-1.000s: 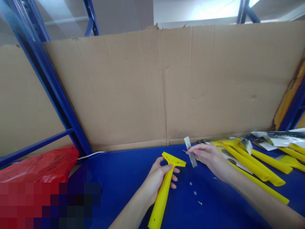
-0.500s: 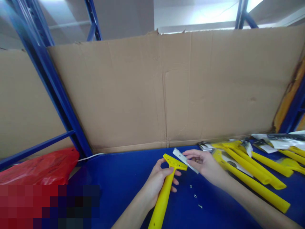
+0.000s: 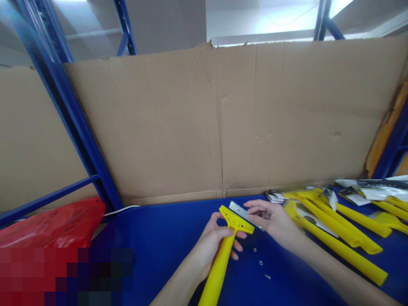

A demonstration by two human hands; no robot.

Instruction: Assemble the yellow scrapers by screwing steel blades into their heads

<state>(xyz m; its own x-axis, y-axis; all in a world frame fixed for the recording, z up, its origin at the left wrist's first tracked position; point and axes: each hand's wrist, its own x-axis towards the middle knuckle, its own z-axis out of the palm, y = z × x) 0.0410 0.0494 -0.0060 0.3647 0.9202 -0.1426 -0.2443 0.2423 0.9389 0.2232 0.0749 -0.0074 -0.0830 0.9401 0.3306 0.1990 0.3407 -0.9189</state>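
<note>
A yellow scraper handle [image 3: 219,267] with a wide flat head lies tilted in my left hand [image 3: 212,242], whose thumb presses near its neck. My right hand [image 3: 270,219] pinches a flat silver metal blade [image 3: 239,211] between thumb and fingers. The blade runs along the far edge of the scraper's head; whether the two touch I cannot tell. Below the right hand, two small nuts [image 3: 261,263] and a small screw [image 3: 267,276] lie on the blue tabletop [image 3: 159,246].
Several yellow scrapers [image 3: 344,244] are piled on the right, with plastic and paper packaging [image 3: 382,187] behind them. A red plastic bag [image 3: 57,223] sits at the left. A cardboard wall [image 3: 175,131] closes off the back, between blue metal posts [image 3: 79,114].
The scraper head has turned slightly and shifted right towards the blade. The blade has moved a little left, and the head now covers part of it.
</note>
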